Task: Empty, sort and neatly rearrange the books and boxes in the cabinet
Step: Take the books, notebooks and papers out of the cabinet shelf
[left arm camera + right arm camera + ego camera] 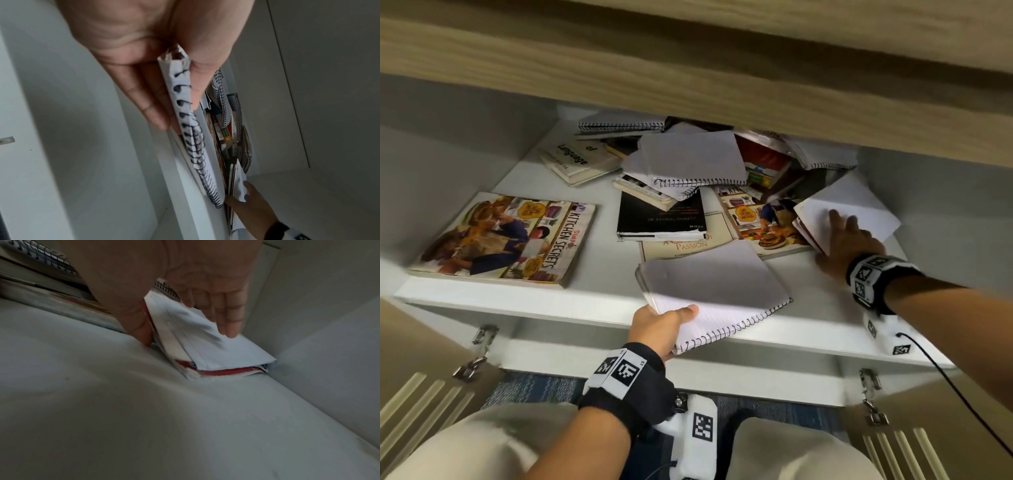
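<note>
A white spiral notebook [715, 287] sticks out over the front edge of the cabinet shelf [534, 298]. My left hand [674, 318] grips its near corner, thumb on top and fingers beneath; the left wrist view shows the same notebook [185, 116] pinched in that hand [176, 112]. At the shelf's right end my right hand [849, 236] holds a thin red-edged book [815, 212] with white pages. In the right wrist view its fingers [230, 318] lie on top of the book [205, 350] and the thumb sits at its left edge.
A "Kitchen Secrets" cookbook [500, 236] lies at the left. A loose pile of spiral notebooks [695, 161], a black book [661, 216], a "Language" book [575, 157] and a second cookbook [760, 219] fills the middle and back. Both cabinet doors [424, 394] stand open.
</note>
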A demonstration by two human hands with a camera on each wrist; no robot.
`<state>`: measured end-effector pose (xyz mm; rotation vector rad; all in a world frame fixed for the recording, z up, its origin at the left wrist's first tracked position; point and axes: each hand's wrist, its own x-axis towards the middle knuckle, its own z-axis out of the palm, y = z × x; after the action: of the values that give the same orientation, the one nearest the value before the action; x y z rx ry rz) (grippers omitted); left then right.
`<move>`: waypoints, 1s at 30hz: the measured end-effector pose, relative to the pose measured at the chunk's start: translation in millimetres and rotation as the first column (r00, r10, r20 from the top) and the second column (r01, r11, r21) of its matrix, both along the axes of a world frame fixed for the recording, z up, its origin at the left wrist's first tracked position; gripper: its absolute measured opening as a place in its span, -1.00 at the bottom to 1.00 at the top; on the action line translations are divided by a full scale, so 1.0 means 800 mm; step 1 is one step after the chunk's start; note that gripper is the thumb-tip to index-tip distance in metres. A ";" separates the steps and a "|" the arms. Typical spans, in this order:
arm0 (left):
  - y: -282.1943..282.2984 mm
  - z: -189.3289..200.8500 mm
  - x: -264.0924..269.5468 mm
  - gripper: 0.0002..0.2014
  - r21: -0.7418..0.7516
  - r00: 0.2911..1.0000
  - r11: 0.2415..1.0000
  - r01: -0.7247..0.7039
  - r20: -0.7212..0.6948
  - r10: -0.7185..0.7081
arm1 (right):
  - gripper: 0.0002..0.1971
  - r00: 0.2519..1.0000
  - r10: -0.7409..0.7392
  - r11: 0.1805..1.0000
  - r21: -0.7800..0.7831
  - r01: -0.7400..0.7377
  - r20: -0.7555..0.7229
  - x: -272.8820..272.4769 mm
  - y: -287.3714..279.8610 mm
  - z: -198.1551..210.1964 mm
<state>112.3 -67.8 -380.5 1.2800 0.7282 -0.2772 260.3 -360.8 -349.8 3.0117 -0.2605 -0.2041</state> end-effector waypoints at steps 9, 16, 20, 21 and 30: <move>-0.001 0.000 0.001 -0.73 0.030 1.000 0.999 0.015 -0.018 -0.015 | -0.52 0.994 0.102 0.979 -0.176 -0.106 -0.030 0.002 0.024 0.000; -0.004 0.005 -0.001 -0.78 0.053 1.000 0.999 0.000 -0.002 0.000 | -0.58 0.974 0.185 0.945 -0.247 -0.213 -0.131 -0.041 0.008 0.026; -0.005 0.029 -0.007 -0.78 -0.008 0.999 0.999 0.040 -0.030 -0.040 | -0.55 0.964 0.225 0.926 -0.276 -0.256 -0.140 -0.078 0.007 0.061; -0.006 0.034 -0.009 -0.78 -0.010 0.999 0.999 0.048 -0.022 -0.048 | -0.56 0.963 0.235 0.921 -0.286 -0.265 -0.132 -0.087 0.007 0.072; -0.037 0.152 -0.075 -0.84 0.208 0.926 0.933 0.293 0.180 -0.331 | -0.68 0.941 0.336 0.891 -0.312 -0.330 -0.036 -0.197 0.020 0.222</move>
<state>52.3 -97.2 -259.1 1.5723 0.3679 -0.3340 102.8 -344.9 -172.1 2.6832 0.2074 -0.0906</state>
